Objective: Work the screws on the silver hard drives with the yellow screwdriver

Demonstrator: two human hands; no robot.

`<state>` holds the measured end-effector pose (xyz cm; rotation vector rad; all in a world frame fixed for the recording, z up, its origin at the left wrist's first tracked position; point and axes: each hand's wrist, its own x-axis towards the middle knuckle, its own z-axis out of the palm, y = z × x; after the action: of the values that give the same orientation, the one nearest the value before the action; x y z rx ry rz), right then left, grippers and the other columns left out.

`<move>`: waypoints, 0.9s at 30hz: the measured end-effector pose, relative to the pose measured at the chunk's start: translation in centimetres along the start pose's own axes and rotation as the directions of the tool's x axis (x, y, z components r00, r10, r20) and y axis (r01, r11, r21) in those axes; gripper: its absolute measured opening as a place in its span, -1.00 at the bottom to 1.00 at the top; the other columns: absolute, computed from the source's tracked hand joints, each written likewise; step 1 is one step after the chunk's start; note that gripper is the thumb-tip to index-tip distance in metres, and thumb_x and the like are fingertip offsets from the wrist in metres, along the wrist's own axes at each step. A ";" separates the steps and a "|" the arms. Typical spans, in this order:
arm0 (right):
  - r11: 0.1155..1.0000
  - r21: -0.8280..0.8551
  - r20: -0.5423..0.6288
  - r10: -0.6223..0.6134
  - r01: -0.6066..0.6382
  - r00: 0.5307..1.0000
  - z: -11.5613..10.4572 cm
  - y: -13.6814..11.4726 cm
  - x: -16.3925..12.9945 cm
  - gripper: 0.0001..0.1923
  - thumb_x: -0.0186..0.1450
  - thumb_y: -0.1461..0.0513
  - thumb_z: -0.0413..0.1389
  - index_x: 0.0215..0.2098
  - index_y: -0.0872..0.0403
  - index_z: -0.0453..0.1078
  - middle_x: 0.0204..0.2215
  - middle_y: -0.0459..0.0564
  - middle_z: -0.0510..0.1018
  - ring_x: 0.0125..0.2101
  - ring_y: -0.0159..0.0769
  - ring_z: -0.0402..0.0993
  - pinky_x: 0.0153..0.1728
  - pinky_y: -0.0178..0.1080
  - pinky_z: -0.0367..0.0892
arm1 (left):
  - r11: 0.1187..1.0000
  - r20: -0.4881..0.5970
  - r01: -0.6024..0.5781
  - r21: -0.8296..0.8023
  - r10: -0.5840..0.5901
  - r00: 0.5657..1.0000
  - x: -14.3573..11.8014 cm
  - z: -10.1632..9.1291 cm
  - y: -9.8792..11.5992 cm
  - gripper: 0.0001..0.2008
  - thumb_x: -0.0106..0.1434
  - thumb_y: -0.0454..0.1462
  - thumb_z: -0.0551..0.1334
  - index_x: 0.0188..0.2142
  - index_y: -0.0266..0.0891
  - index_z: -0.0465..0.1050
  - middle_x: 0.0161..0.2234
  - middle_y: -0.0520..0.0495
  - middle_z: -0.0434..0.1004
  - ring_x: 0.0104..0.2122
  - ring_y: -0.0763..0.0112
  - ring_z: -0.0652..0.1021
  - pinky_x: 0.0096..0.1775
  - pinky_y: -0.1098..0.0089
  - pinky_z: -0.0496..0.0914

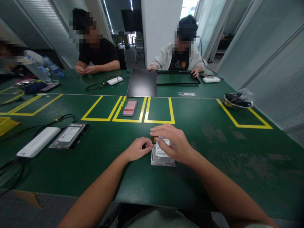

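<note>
A silver hard drive [162, 162] with a white label lies flat on the green table in front of me. At its left edge my left hand [138, 148] is closed, with curled fingertips against the drive. My right hand [174, 142] arches over the drive's upper part. Its thumb and fingers close around a short black-and-yellow screwdriver [154, 139], which stands over the drive's upper left corner. The screwdriver's tip and part of the drive are hidden by my hands.
Left of me lie a second hard drive [69, 135] and a white power bank [39, 141] with black cables. Yellow tape marks rectangles; one holds a pink item [129, 107]. A bowl [238, 102] of dark parts stands right. Opposite, a person handles a dark panel [142, 83] and frame [178, 84].
</note>
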<state>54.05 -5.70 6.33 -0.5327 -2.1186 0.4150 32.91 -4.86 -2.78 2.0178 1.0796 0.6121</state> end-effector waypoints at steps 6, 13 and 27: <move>0.997 -0.047 -0.018 0.058 -0.058 0.998 0.2 0.1 -0.2 -0.79 0.31 0.27 0.14 -0.09 0.10 0.48 -0.11 0.14 0.53 -0.10 -0.22 0.49 -0.13 -0.10 0.46 | 1.000 0.002 0.003 0.013 -0.003 1.000 0.0 -0.1 0.1 -0.91 0.21 -0.31 0.19 -0.32 -0.30 0.46 -0.39 0.00 0.47 -0.36 0.42 0.43 -0.28 0.43 0.30; 1.000 0.001 -0.003 0.024 -0.024 1.000 0.0 0.2 -0.1 -0.65 0.30 0.40 -0.01 -0.01 0.05 0.43 -0.04 0.08 0.57 0.00 -0.24 0.49 0.01 -0.04 0.41 | 1.000 -0.003 0.017 -0.016 -0.017 1.000 0.1 0.0 0.3 -0.92 0.19 -0.30 0.20 -0.37 -0.29 0.44 -0.44 0.02 0.43 -0.41 0.44 0.40 -0.32 0.44 0.29; 1.000 -0.013 0.037 0.026 -0.025 0.999 0.1 0.1 -0.2 -0.58 0.30 0.36 0.03 0.10 -0.01 0.38 -0.16 0.05 0.39 -0.18 -0.23 0.37 -0.24 -0.11 0.41 | 1.000 -0.008 0.004 0.008 -0.004 1.000 0.0 0.1 0.0 -0.90 0.21 -0.29 0.19 -0.34 -0.29 0.45 -0.42 0.01 0.46 -0.39 0.43 0.42 -0.30 0.43 0.29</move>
<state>54.13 -5.75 6.10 -0.5639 -2.1539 0.4290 33.00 -4.86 -2.88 2.0216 1.0921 0.6153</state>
